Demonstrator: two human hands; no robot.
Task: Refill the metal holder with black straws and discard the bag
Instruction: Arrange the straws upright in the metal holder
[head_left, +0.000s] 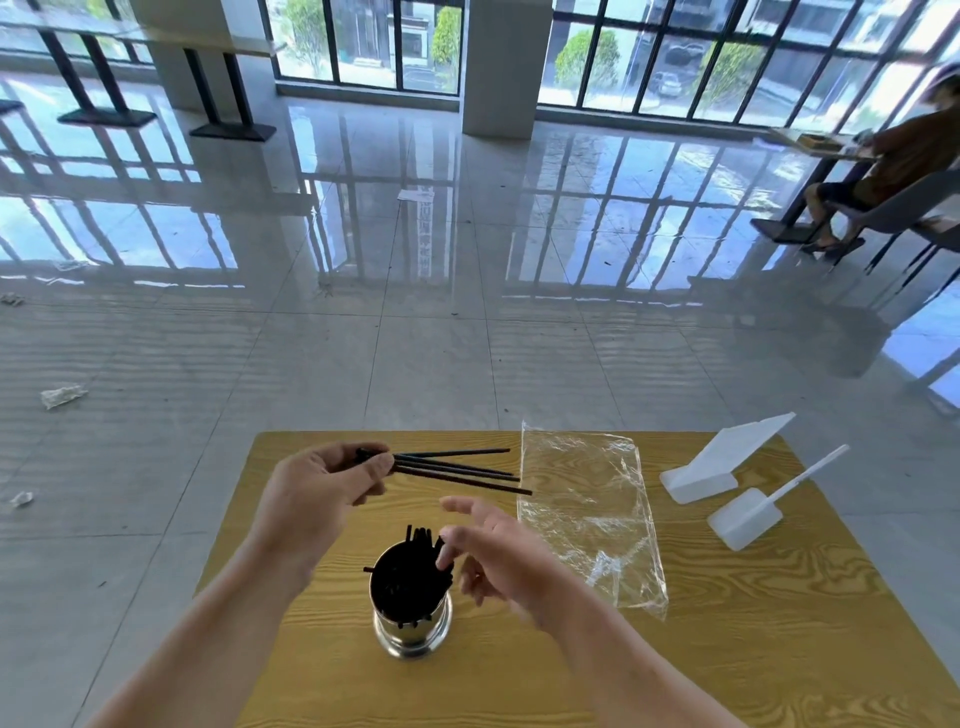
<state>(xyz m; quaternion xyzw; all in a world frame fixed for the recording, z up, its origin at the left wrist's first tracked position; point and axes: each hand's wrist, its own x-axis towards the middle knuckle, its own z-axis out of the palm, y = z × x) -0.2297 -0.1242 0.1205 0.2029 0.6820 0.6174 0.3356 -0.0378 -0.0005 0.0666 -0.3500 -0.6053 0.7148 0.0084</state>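
A shiny metal holder (413, 631) stands near the front middle of the wooden table (727, 623), packed with black straws that stick up out of its mouth. My left hand (317, 499) hovers above and behind it, shut on a small bunch of black straws (457, 470) that fan out to the right. My right hand (498, 551) is just right of the holder's rim, fingers spread, fingertips touching the straws in it. The clear plastic bag (587, 512) lies flat and see-through on the table to the right, apart from both hands.
Two white plastic pieces rest at the table's far right: an angled stand (722, 462) and a flat paddle with a long handle (753, 514). Scraps of litter lie on the glossy tiled floor at left. A person sits at another table far right.
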